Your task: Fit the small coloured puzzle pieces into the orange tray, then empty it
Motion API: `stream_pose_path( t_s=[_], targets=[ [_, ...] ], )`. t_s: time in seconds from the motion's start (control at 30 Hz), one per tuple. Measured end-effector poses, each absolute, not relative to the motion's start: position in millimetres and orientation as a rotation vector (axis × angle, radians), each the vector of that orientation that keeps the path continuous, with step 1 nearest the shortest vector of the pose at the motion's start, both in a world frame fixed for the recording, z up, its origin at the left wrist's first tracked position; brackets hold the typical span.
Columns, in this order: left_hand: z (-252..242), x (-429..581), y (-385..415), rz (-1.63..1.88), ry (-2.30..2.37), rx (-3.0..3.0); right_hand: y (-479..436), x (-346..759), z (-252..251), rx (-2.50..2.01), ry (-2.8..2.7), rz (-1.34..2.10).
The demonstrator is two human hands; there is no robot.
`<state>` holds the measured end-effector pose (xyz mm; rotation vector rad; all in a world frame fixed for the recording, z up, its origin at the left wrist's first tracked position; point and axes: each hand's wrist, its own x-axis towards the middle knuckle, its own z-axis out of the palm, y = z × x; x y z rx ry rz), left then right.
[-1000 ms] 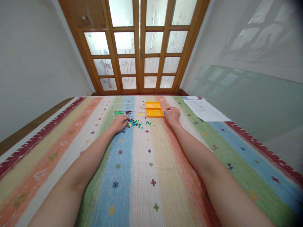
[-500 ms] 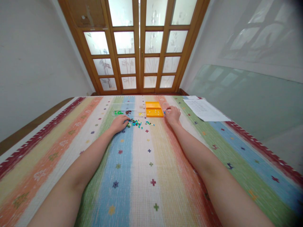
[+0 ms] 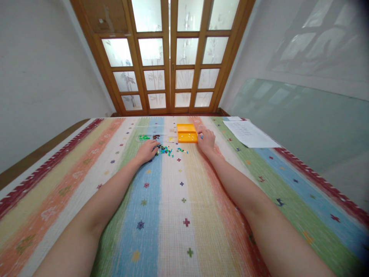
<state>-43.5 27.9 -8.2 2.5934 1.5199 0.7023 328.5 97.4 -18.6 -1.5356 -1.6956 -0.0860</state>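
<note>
At the left end of a loose pile of small coloured pieces, blue, green, yellow and dark, rests my left hand. Its fingers are slightly apart, the tips touching the pile. My right hand is at the right edge of an opened orange box, with fingers bent and pressed together; whatever they hold is too small to make out. A speck of blue shows by these fingers. White pieces lie in the orange box. Its lid stands at the back. A clear container behind the right hand is mostly covered.
Left of the orange box, clear containers hold green pieces, dark brown pieces and yellow pieces. Printed sheets lie at the right rear of the striped tablecloth. Wooden glazed doors stand beyond the table.
My right hand has moved a little to the left, against the orange box's right edge. My left hand has shifted very slightly right at the pile.
</note>
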Motion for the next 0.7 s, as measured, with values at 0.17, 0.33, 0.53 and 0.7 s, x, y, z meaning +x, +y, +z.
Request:
stream_pose_path(
  t_s=[0.17,0.33,0.53,0.7],
  targets=[
    [-12,-45,30,0.707,1.462,2.593,92,316,-21,-1.427,-1.786,-0.099],
    [-12,-43,30,0.707,1.406,2.609,86,306,-22,-1.349,-1.830,-0.092],
    [-13,-45,31,0.714,1.496,2.621,82,303,-19,-1.325,-1.852,-0.073],
    [-10,-45,30,0.714,1.513,2.582,81,302,-18,-1.306,-1.852,-0.049]
  ],
)
